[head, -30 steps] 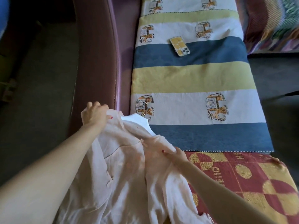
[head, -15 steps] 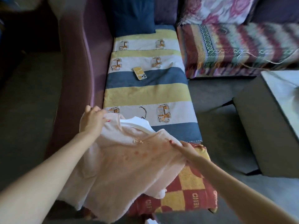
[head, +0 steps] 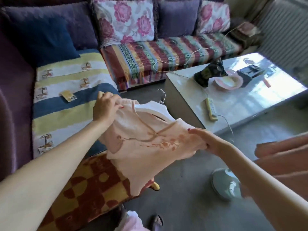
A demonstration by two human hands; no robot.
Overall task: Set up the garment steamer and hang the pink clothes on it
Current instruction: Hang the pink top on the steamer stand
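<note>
A pale pink garment [head: 150,147] with an orange flower print hangs in the air between my hands, over the sofa's front edge and the grey floor. A white hanger [head: 155,107] sits in its neck, with the metal hook [head: 162,95] pointing away from me. My left hand [head: 106,109] grips the garment's left shoulder. My right hand [head: 211,142] pinches the right shoulder, its fingers lying flat on top. A pale green rounded appliance base [head: 223,184] stands on the floor under my right forearm, partly hidden by it.
A glossy white coffee table [head: 250,100] stands to the right, carrying a power strip [head: 210,109], a dark figurine [head: 210,72] and a pink bowl [head: 228,82]. A phone [head: 68,96] lies on the striped sofa cover. Peach fabric [head: 283,157] fills the right edge.
Both hands have lifted the garment off the sofa and carried it right, over the floor. The view has swung right toward the coffee table.
</note>
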